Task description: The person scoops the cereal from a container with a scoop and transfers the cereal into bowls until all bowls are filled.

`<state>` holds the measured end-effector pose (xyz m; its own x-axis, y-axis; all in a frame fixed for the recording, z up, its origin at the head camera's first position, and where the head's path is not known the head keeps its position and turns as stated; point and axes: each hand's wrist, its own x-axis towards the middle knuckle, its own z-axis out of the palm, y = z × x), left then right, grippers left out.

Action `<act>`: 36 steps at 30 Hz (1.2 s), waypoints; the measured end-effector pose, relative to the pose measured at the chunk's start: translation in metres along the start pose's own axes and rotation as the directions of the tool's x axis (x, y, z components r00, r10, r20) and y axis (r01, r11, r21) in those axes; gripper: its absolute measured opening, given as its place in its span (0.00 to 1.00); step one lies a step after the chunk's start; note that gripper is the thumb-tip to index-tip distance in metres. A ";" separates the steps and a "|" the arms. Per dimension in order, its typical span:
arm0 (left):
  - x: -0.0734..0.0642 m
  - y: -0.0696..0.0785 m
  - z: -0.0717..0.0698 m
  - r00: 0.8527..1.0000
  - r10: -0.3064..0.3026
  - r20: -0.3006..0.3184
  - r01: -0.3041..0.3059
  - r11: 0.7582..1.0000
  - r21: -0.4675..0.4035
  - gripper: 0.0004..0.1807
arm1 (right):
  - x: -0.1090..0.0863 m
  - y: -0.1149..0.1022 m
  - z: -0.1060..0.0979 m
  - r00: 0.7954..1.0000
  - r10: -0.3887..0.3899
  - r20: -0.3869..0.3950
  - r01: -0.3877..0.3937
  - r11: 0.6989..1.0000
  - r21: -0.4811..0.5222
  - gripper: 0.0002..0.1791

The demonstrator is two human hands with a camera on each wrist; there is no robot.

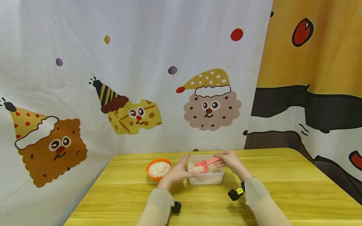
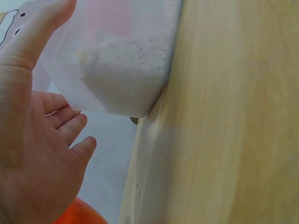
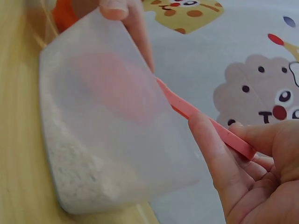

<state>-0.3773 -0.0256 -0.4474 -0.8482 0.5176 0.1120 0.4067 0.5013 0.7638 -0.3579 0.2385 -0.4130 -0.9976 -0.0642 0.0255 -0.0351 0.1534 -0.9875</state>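
A translucent white plastic container (image 1: 205, 179) with pale, oat-like flakes (image 1: 213, 169) stands on the table. My left hand (image 1: 178, 170) holds its left end, thumb at the front rim and fingers along the left side; the left wrist view shows the fingers (image 2: 70, 123) loosely bent by the wall. With thumb and fingers, my right hand (image 1: 229, 159) pinches the handle of a pink scoop (image 1: 204, 164). The scoop's bowl is inside the container, with flakes at its mouth. Through the cloudy wall, the right wrist view shows the bowl only faintly.
Left of the container, an orange bowl (image 1: 159, 169) full of pale flakes sits near my left hand. The wooden table (image 1: 209, 207) meets a printed cloth backdrop (image 1: 169, 138) at its far edge. Each wrist wears a small black camera (image 1: 234, 194).
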 end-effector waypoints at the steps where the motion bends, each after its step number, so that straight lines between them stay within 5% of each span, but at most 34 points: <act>1: 0.000 0.000 0.000 1.000 0.001 0.001 -0.001 1.000 0.002 0.62 | 0.001 0.001 -0.003 1.000 -0.001 0.004 0.001 1.000 0.017 0.19; 11: -0.002 0.001 0.000 1.000 0.009 0.006 -0.009 1.000 0.017 0.62 | 0.002 0.004 -0.021 1.000 -0.002 0.020 -0.001 0.988 0.155 0.22; 20: -0.002 0.001 0.001 1.000 -0.002 -0.001 0.002 1.000 0.011 0.61 | 0.001 0.004 -0.028 0.999 0.023 -0.041 -0.014 0.980 0.199 0.22; 36: -0.003 0.006 -0.004 1.000 0.021 0.002 -0.021 0.999 0.042 0.61 | 0.000 -0.001 -0.035 0.999 0.030 -0.040 -0.019 0.970 0.240 0.22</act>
<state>-0.3739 -0.0269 -0.4402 -0.8388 0.5294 0.1269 0.4385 0.5189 0.7338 -0.3597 0.2731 -0.4061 -0.9998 -0.0200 0.0023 -0.0006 -0.0871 -0.9962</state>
